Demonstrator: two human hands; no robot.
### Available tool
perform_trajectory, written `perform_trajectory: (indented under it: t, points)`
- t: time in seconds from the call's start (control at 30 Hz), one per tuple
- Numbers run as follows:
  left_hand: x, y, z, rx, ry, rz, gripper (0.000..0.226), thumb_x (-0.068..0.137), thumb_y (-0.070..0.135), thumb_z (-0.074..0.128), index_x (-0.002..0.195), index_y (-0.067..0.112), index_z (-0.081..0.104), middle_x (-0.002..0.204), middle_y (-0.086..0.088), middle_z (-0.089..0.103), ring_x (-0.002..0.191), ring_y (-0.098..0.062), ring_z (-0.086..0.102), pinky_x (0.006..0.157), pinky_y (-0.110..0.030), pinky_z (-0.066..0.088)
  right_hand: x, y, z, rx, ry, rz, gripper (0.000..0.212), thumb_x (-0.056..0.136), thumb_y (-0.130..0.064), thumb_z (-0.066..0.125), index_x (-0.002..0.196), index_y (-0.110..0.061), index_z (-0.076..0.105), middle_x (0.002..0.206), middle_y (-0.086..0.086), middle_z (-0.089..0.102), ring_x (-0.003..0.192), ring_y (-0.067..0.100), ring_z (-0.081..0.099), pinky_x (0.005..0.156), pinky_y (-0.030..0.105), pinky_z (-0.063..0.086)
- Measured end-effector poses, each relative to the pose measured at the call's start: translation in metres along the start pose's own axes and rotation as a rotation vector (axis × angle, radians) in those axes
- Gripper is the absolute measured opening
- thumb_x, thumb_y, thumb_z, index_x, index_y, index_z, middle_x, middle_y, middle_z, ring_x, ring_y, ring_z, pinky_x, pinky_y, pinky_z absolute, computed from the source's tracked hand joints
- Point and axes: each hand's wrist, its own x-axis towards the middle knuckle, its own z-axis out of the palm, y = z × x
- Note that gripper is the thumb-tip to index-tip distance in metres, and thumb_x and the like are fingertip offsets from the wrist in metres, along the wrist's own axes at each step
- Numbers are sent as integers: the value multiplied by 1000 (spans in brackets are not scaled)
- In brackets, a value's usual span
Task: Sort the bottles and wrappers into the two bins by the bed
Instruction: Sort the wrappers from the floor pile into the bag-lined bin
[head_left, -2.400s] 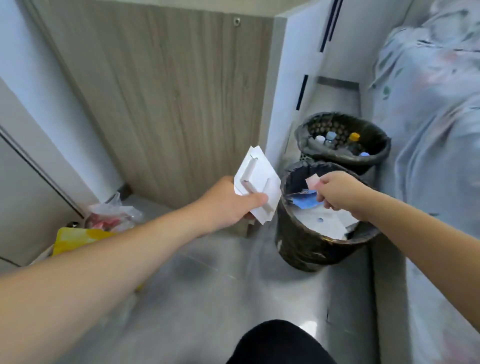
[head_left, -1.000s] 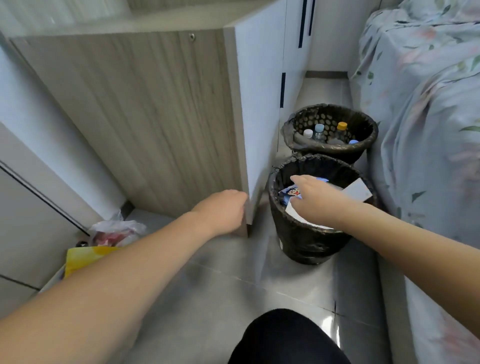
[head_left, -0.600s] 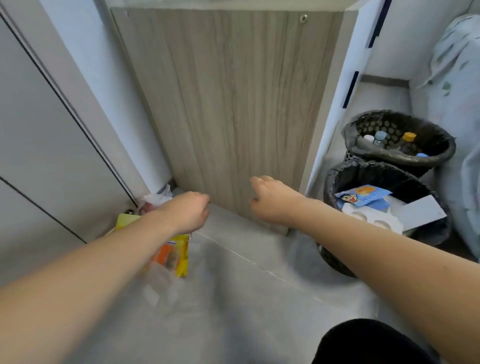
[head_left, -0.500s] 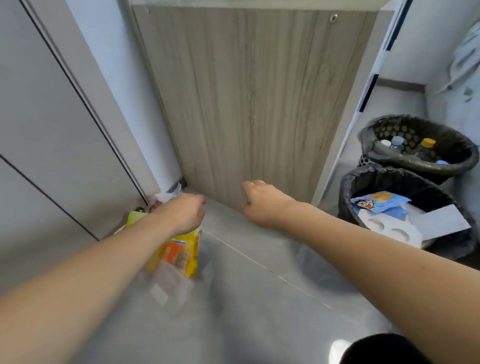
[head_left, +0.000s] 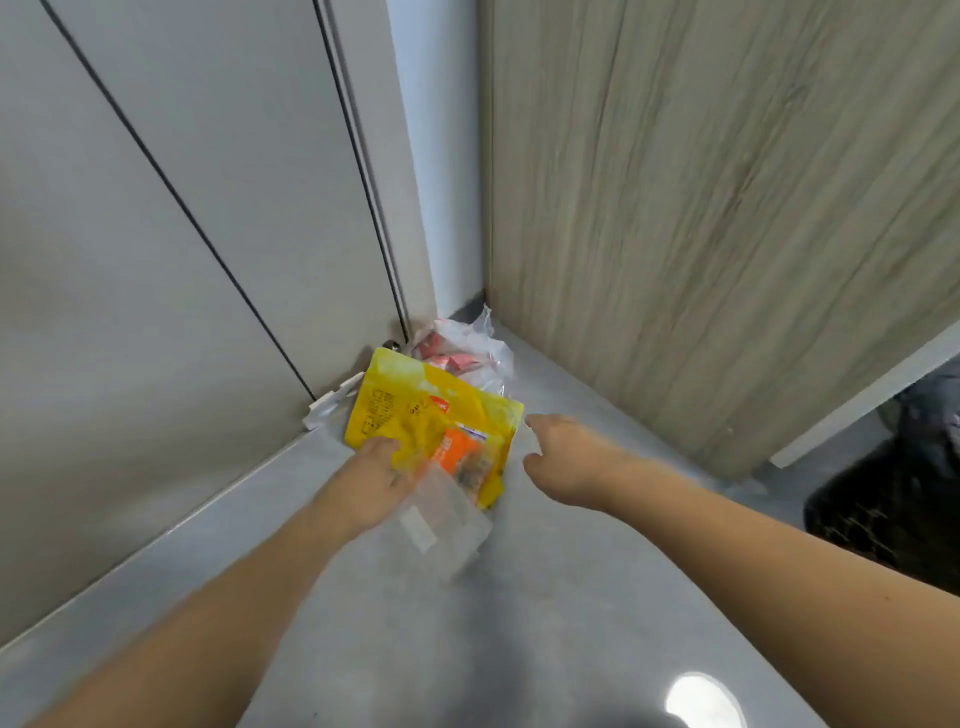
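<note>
Two hands reach toward a small heap of wrappers in a floor corner. Left hand (head_left: 376, 470) lies on the lower left part of one yellow wrapper (head_left: 415, 415), its fingers against the packet and partly hidden by it, so whether they pinch it cannot be told. Right hand (head_left: 563, 449) hovers just beside the yellow wrapper's right edge, fingers loosely curled and holding nothing.

One yellow wrapper with an orange panel lies flat on the grey floor (head_left: 571, 597). One clear plastic wrapper (head_left: 441, 525) with a white label overlaps its lower end, just beside the left wrist. One crumpled clear bag (head_left: 467, 353) showing red inside sits behind the yellow wrapper, tucked where the white door (head_left: 182, 234) meets the wood-grain cabinet panel (head_left: 701, 208). One scrap of white packaging (head_left: 332, 405) lies at the yellow wrapper's left, against the foot of the door.

One black-lined bin (head_left: 893, 499) shows only partly at the right edge, well apart from the heap; its contents are out of sight. Motion blur softens the wrappers' print.
</note>
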Motion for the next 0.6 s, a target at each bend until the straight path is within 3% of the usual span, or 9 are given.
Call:
perform_trajectory:
  t: [0.2,0.27,0.33,0.4,0.5,0.6]
  points:
    - [-30,-54,62,-218,118,-202,96,81,55,67,154,19,15,159,-9,4,148,-23,7,117,-36,16,7,-11,45,26,-152,2,46,100,-23,39,144,-9,37,149,14,39,135,31,38,110,35,32]
    - [-32,-61,80,-206,110,-180,103,77,61,67,154,19,14,158,-8,5,148,-24,5,118,-37,14,18,-9,63,49,-166,38,44,99,-21,41,142,-11,40,146,13,43,132,30,42,106,34,35]
    - [-32,-66,96,-139,119,-155,106,70,77,60,150,16,25,154,-12,17,145,-30,11,118,-40,17,30,-5,82,72,-174,95,44,96,-21,43,139,-13,43,142,12,46,128,29,46,102,34,39]
    - [-32,-72,113,-44,154,-108,101,67,85,48,141,18,40,148,-13,29,141,-33,19,116,-45,20,40,-1,99,101,-182,174,45,93,-24,45,136,-12,44,136,11,50,119,28,52,93,32,44]
    - [-34,-74,125,43,246,-29,74,73,72,51,126,21,52,140,-8,44,137,-29,33,114,-51,19,53,0,117,218,-173,286,41,90,-27,50,128,-11,49,117,10,60,96,24,56,73,28,43]
    - [-35,-76,132,96,325,6,61,82,58,49,124,15,54,134,-6,50,133,-26,40,116,-54,19,61,-1,130,267,-121,329,23,85,-24,54,104,-13,59,100,8,62,86,25,57,66,26,41]
